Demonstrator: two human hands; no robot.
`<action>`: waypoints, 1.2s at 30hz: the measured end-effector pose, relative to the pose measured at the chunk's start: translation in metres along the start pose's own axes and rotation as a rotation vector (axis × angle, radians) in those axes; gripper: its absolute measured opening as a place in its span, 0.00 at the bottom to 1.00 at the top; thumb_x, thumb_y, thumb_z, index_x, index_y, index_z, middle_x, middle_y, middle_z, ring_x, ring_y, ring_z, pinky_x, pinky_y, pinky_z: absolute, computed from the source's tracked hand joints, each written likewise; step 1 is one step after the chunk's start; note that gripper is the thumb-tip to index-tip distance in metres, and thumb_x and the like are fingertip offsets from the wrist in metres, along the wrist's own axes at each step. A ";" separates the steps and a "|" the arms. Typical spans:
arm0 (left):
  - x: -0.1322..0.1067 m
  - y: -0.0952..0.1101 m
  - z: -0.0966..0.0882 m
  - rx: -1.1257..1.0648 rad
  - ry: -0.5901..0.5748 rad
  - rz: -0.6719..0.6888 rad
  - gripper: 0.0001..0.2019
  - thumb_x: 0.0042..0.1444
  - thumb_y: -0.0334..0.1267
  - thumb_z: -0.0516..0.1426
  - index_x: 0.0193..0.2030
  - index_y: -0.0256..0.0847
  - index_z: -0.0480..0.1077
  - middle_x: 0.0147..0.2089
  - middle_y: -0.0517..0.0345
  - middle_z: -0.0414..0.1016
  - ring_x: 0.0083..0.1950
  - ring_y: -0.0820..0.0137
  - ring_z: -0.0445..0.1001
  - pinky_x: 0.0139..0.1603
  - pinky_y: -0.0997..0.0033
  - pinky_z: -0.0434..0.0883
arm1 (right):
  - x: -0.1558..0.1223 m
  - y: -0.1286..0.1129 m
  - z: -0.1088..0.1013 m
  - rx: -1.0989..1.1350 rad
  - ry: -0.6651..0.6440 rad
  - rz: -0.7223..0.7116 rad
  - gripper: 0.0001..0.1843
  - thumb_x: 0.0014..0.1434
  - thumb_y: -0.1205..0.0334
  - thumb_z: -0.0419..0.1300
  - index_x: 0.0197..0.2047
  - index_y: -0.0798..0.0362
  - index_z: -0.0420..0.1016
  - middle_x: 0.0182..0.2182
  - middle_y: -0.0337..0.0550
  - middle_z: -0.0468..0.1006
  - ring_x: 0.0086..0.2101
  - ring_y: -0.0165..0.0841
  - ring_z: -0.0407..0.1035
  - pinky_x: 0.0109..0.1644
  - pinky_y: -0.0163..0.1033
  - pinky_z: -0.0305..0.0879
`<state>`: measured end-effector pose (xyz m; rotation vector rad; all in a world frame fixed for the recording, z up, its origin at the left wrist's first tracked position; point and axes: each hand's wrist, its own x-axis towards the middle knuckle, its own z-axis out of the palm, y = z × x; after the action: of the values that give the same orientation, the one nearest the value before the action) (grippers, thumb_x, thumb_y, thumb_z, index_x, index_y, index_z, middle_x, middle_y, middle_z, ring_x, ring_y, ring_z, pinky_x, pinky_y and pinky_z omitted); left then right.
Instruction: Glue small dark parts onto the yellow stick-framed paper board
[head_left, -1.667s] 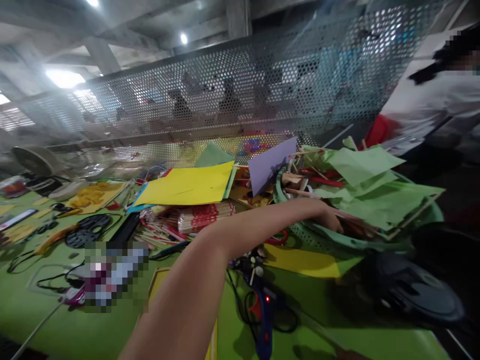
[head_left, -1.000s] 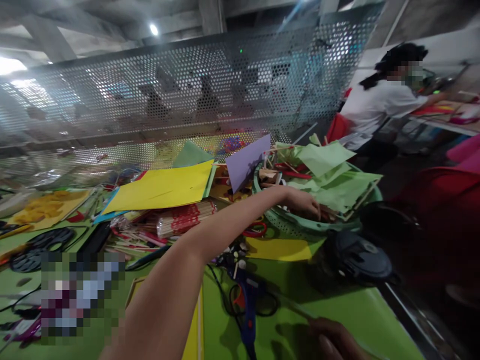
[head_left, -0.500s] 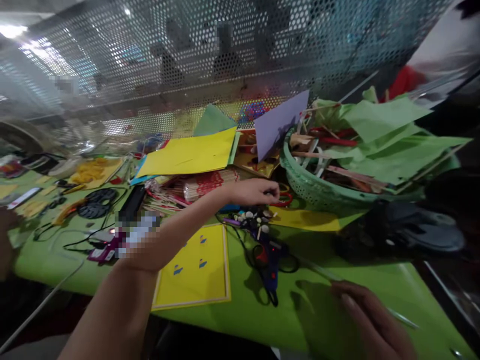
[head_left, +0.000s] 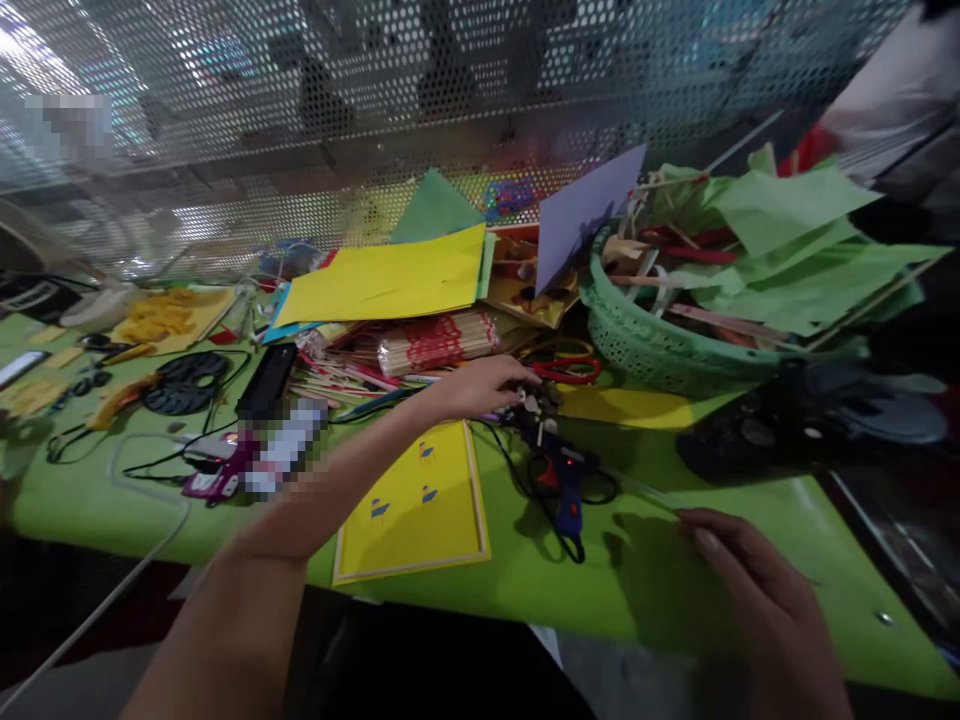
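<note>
My left hand (head_left: pixel 491 385) reaches over a small heap of pebbles (head_left: pixel 534 405), fingers curled down onto it; what they pinch, if anything, is hidden. Just below the heap lies a dark blue glue gun (head_left: pixel 568 480) with a small red light and an orange trigger. A thin translucent glue stick (head_left: pixel 649 492) runs from behind the gun to my right hand (head_left: pixel 757 575), whose thumb and fingers close on it. Red-handled scissors (head_left: pixel 574 370) lie beyond my left hand. Under my left forearm is a yellow framed board (head_left: pixel 420 520) with small blue figures.
A green basket (head_left: pixel 660 345) full of paper and sticks stands at the back right. Yellow sheets (head_left: pixel 382 280) cover bundled sticks (head_left: pixel 442 340). A purple device (head_left: pixel 221 475) with cables lies left. A dark object (head_left: pixel 810 420) sits right; perforated metal (head_left: pixel 300 130) rises behind.
My left hand has come down and slightly left onto the pebbles, away from the scissors. My right hand is a little higher, still at the stick. The whole view has shifted somewhat.
</note>
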<state>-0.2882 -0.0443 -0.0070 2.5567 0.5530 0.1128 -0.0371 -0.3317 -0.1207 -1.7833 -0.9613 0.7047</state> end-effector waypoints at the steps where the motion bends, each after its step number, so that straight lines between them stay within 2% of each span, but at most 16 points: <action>1: -0.005 -0.001 0.000 0.004 0.025 -0.009 0.16 0.60 0.34 0.54 0.54 0.43 0.71 0.54 0.53 0.74 0.55 0.67 0.70 0.57 0.68 0.64 | 0.000 0.000 0.000 -0.016 0.011 -0.008 0.15 0.57 0.49 0.61 0.44 0.47 0.76 0.38 0.42 0.79 0.39 0.37 0.72 0.40 0.36 0.69; 5: -0.023 -0.004 0.004 0.094 0.066 -0.069 0.10 0.59 0.37 0.55 0.46 0.42 0.74 0.45 0.56 0.77 0.47 0.67 0.73 0.49 0.69 0.67 | -0.001 -0.004 0.002 -0.089 0.048 -0.042 0.15 0.57 0.48 0.61 0.43 0.47 0.76 0.36 0.42 0.80 0.37 0.37 0.73 0.38 0.37 0.69; 8: -0.029 -0.001 0.011 0.242 0.091 -0.101 0.08 0.57 0.39 0.56 0.41 0.41 0.74 0.41 0.55 0.76 0.47 0.65 0.72 0.47 0.68 0.67 | -0.003 -0.021 0.013 -0.254 0.071 -0.085 0.16 0.57 0.47 0.60 0.43 0.48 0.76 0.35 0.42 0.80 0.33 0.37 0.73 0.35 0.37 0.68; 10: -0.028 0.001 0.017 0.347 0.117 -0.104 0.09 0.56 0.42 0.57 0.40 0.40 0.74 0.41 0.53 0.76 0.48 0.61 0.71 0.46 0.66 0.67 | -0.006 -0.039 0.026 -0.346 0.026 -0.132 0.16 0.58 0.47 0.59 0.44 0.48 0.75 0.34 0.42 0.79 0.32 0.36 0.73 0.35 0.37 0.68; 14: -0.019 0.006 0.029 0.472 0.104 -0.107 0.13 0.54 0.46 0.58 0.37 0.38 0.74 0.41 0.49 0.75 0.48 0.58 0.70 0.44 0.64 0.68 | -0.011 -0.077 0.065 -0.436 -0.158 -0.174 0.19 0.63 0.47 0.53 0.52 0.47 0.70 0.34 0.41 0.80 0.29 0.35 0.73 0.32 0.38 0.67; 17: -0.014 0.007 0.035 0.503 0.074 -0.129 0.12 0.53 0.43 0.57 0.37 0.37 0.75 0.41 0.47 0.75 0.49 0.57 0.70 0.44 0.63 0.68 | -0.013 -0.092 0.092 -0.553 -0.176 -0.178 0.24 0.61 0.46 0.55 0.58 0.46 0.66 0.40 0.43 0.80 0.31 0.38 0.75 0.31 0.39 0.66; 20: -0.013 0.006 0.036 0.513 0.080 -0.144 0.13 0.53 0.40 0.56 0.40 0.35 0.75 0.42 0.45 0.76 0.49 0.57 0.71 0.44 0.63 0.69 | -0.014 -0.096 0.107 -0.591 -0.154 -0.174 0.24 0.59 0.52 0.57 0.57 0.47 0.65 0.46 0.45 0.80 0.36 0.42 0.76 0.34 0.40 0.67; 24: -0.013 0.005 0.037 0.510 0.114 -0.129 0.13 0.55 0.37 0.54 0.41 0.34 0.75 0.42 0.44 0.76 0.49 0.57 0.72 0.45 0.63 0.69 | -0.017 -0.095 0.107 -0.636 -0.032 -0.141 0.18 0.60 0.57 0.52 0.53 0.46 0.69 0.44 0.44 0.80 0.37 0.42 0.76 0.36 0.41 0.66; 27: -0.012 0.002 0.037 0.475 0.116 -0.098 0.15 0.56 0.44 0.55 0.42 0.35 0.74 0.44 0.45 0.77 0.50 0.56 0.72 0.47 0.62 0.69 | -0.024 -0.089 0.099 -0.652 0.072 -0.170 0.19 0.61 0.57 0.50 0.54 0.46 0.69 0.48 0.45 0.79 0.40 0.43 0.75 0.39 0.42 0.66; 30: -0.014 -0.002 0.035 0.429 0.124 -0.111 0.16 0.56 0.47 0.55 0.42 0.37 0.74 0.45 0.46 0.77 0.50 0.57 0.72 0.48 0.62 0.69 | -0.032 -0.079 0.090 -0.673 0.145 -0.160 0.20 0.60 0.57 0.51 0.55 0.46 0.69 0.45 0.46 0.79 0.40 0.43 0.74 0.40 0.43 0.66; 33: -0.024 -0.011 0.026 0.392 0.145 -0.148 0.13 0.59 0.43 0.54 0.40 0.39 0.75 0.43 0.47 0.77 0.48 0.58 0.73 0.46 0.63 0.69 | -0.038 -0.066 0.080 -0.675 0.213 -0.122 0.21 0.61 0.56 0.51 0.56 0.47 0.68 0.43 0.46 0.78 0.40 0.43 0.73 0.41 0.44 0.65; 36: -0.042 -0.023 0.019 0.380 0.152 -0.178 0.10 0.58 0.38 0.53 0.38 0.40 0.75 0.40 0.48 0.78 0.46 0.59 0.74 0.45 0.64 0.69 | -0.040 -0.058 0.076 -0.661 0.255 -0.089 0.22 0.62 0.53 0.51 0.59 0.47 0.66 0.47 0.47 0.77 0.42 0.44 0.72 0.43 0.45 0.65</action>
<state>-0.3314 -0.0520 -0.0340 2.8634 0.9359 0.1527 -0.1364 -0.3160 -0.0937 -2.3080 -1.1683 0.0836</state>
